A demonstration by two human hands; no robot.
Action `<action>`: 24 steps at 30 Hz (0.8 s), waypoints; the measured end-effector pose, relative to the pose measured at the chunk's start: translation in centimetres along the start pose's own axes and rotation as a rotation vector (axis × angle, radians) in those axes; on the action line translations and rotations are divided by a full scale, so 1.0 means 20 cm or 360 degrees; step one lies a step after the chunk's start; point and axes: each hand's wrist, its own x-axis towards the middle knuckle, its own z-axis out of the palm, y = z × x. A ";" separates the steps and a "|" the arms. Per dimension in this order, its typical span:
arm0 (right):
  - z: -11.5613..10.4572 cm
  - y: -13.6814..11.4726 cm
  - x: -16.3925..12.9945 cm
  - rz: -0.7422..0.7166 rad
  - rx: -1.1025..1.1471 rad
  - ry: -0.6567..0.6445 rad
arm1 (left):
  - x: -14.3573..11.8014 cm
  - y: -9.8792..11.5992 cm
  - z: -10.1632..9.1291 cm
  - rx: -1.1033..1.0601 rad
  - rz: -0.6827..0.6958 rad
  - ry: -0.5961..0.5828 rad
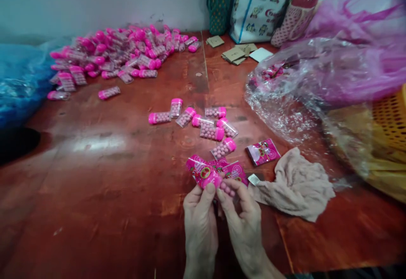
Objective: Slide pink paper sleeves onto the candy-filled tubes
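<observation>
My left hand (200, 219) and my right hand (242, 217) meet near the table's front edge. Together they grip a small clear candy tube with a pink cap (218, 183), and a pink printed label (203, 171) lies wrapped over its top. More pink labels (236, 171) lie just behind my fingers. Another label (263, 152) rests flat to the right. Several loose pink-capped tubes (206, 124) filled with pink balls lie scattered beyond my hands.
A big heap of pink tubes (123, 52) fills the far left of the red wooden table (95, 164). A crumpled beige cloth (298, 186) lies at right. Clear and pink plastic bags (317, 80), a yellow basket (391, 118), a blue bag (19, 80) and tote bags (260, 4) surround the area.
</observation>
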 end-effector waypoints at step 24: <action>0.02 -0.04 -0.03 -0.0060 0.0038 -0.0042 | -0.09 0.01 0.03 0.0481 0.0116 0.0040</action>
